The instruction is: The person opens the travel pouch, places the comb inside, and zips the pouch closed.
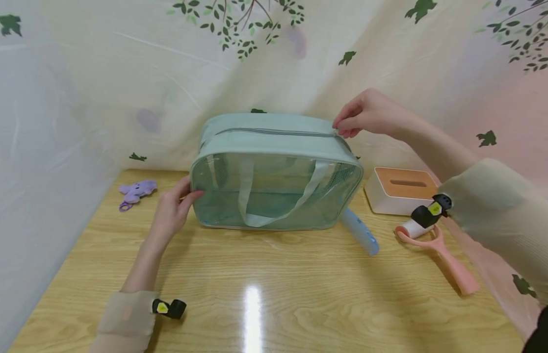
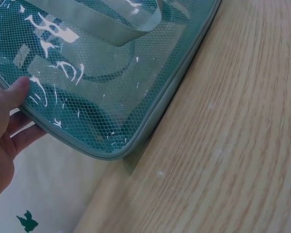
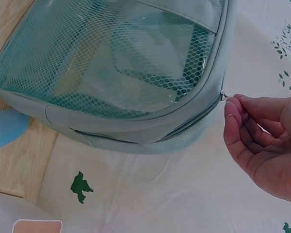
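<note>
A mint-green toiletry bag (image 1: 274, 142) with a clear, mesh-patterned front stands upright on the wooden table, its strap handle (image 1: 251, 219) hanging down in front. My left hand (image 1: 171, 206) grips the bag's left side edge, the thumb (image 2: 20, 90) on the front panel and the fingers behind. At the top right corner, my right hand (image 1: 366, 115) pinches the zipper pull (image 3: 224, 96) between thumb and fingertips. The zipper (image 1: 278, 131) runs along the top as a closed-looking line left of the pull. Down the right side, a dark slit (image 3: 184, 127) shows between the zipper's edges.
A purple plush toy (image 1: 139, 190) lies at the left. Right of the bag are a blue comb-like item (image 1: 361, 233), a white tissue box with a wooden lid (image 1: 404, 182), and a pink-handled lint roller (image 1: 450, 260). A leaf-patterned cloth (image 1: 168, 88) hangs close behind.
</note>
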The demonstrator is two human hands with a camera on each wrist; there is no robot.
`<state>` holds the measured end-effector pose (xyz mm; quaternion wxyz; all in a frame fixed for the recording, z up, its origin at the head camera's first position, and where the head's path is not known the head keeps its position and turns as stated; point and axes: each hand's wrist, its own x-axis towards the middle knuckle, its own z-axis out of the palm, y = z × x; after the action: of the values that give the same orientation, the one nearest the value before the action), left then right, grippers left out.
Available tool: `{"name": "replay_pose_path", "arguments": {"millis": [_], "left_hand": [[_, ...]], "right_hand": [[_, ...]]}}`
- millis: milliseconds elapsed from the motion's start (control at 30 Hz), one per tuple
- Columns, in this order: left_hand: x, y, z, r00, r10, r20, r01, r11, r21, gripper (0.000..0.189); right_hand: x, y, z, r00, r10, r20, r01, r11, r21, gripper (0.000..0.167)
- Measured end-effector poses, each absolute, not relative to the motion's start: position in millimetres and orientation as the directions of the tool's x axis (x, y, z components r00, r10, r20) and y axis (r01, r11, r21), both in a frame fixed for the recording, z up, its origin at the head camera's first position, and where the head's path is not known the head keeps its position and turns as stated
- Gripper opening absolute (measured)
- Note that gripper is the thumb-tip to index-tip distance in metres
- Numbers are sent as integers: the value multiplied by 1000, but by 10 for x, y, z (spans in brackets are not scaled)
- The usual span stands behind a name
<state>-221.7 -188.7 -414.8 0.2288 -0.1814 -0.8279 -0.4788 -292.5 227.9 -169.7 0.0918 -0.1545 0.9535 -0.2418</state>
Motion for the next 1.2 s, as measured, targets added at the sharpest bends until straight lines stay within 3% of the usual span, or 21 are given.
{"name": "replay_pose_path", "arguments": {"millis": [800,1200], "left_hand": [[-2234,-1847,-4162,-817,70,573,533,472,702,27],[-2243,-1853,-4177,-804,64,591,545,479,689,32]], "right_hand": [[-3010,1891,-1608,-924,-374,-74,-287,810,-511,22],[-3025,1641,-1539,-912,-404,-67,-333,827,-453,20]]}}
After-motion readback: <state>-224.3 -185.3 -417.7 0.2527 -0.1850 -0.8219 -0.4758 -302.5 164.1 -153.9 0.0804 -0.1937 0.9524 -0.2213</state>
